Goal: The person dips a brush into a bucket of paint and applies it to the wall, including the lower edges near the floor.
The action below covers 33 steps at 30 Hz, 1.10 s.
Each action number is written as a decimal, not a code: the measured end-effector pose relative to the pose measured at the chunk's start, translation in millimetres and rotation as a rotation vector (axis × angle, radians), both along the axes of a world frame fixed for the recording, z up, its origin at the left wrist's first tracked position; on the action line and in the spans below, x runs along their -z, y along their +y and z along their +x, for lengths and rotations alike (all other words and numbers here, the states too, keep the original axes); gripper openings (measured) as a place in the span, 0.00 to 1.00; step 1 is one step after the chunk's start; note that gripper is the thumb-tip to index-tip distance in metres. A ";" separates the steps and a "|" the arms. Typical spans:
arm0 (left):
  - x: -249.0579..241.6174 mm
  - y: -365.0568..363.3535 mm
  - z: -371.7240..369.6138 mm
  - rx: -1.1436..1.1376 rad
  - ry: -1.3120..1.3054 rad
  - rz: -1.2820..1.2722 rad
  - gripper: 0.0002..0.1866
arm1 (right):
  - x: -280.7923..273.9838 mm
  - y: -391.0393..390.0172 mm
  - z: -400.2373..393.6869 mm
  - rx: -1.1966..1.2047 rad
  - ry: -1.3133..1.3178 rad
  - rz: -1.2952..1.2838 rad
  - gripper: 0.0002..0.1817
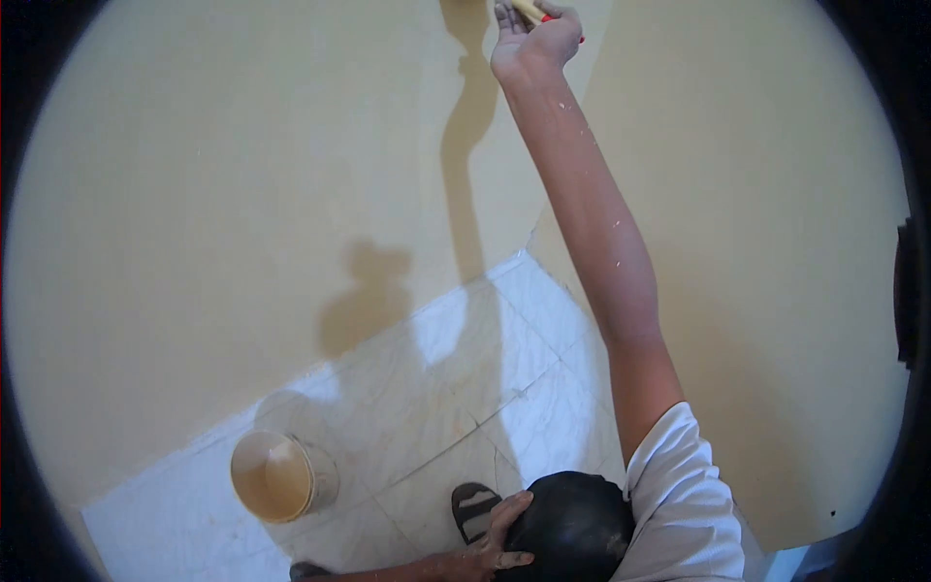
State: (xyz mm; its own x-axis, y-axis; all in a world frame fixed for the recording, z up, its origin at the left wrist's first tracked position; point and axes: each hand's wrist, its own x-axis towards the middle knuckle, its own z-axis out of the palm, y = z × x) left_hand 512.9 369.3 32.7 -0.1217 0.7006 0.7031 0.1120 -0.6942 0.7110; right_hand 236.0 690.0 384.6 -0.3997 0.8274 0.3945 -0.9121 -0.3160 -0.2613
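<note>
At the top of the head view my right hand (538,41) is raised on an outstretched arm. Its fingers are closed round a pale handle (529,10) with red parts; the far end is cut off by the frame edge. Low in the view, my left hand (502,538) grips the side of a black rounded object (572,527), beside the white sleeve. What this object is, or whether it is hollow, I cannot tell.
Two cream walls (242,213) meet at a corner above a pale tiled floor (436,417). An open bucket (324,477) with cream-coloured insides stands at the lower left. A sandalled foot (474,509) is beside the black object. Shadows fall on the left wall.
</note>
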 end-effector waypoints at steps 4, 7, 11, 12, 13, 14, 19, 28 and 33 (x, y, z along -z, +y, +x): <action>4.0 12.1 -1.3 -0.022 0.019 0.022 0.33 | -18.1 9.0 24.7 -0.107 -0.014 0.171 0.13; 6.9 16.7 -1.6 -0.030 0.029 0.027 0.33 | -28.7 5.6 32.2 -0.096 0.007 0.207 0.12; 8.8 21.0 -5.7 -0.032 0.035 0.033 0.32 | -48.2 -8.1 18.4 -0.073 0.124 0.183 0.10; 9.3 21.3 -6.0 -0.035 0.035 0.034 0.32 | -54.6 -9.8 13.5 -0.053 0.141 0.198 0.10; 10.4 22.9 -5.8 -0.037 0.037 0.034 0.32 | -61.3 -12.8 9.0 -0.034 0.160 0.213 0.09; 11.7 24.4 -5.6 -0.042 0.037 0.042 0.32 | -67.2 -16.1 3.3 0.056 0.167 0.274 0.09; 14.6 29.9 -7.6 -0.053 0.044 0.027 0.31 | -98.9 -24.5 -16.7 0.405 0.150 0.471 0.09; 19.7 37.7 -6.9 -0.069 0.042 0.030 0.30 | -115.2 -42.3 -14.6 0.632 0.105 0.539 0.09; 20.5 35.1 -4.0 -0.080 0.052 0.041 0.29 | -76.6 -39.1 -13.8 0.674 -0.023 0.583 0.11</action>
State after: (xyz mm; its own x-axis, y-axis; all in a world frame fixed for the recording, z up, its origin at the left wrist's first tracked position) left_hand 508.8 404.4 12.1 -0.1388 0.6603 0.7380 0.2038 -0.7103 0.6738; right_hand 222.2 651.0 461.1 0.0861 0.5600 0.8240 -0.8486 0.4745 -0.2338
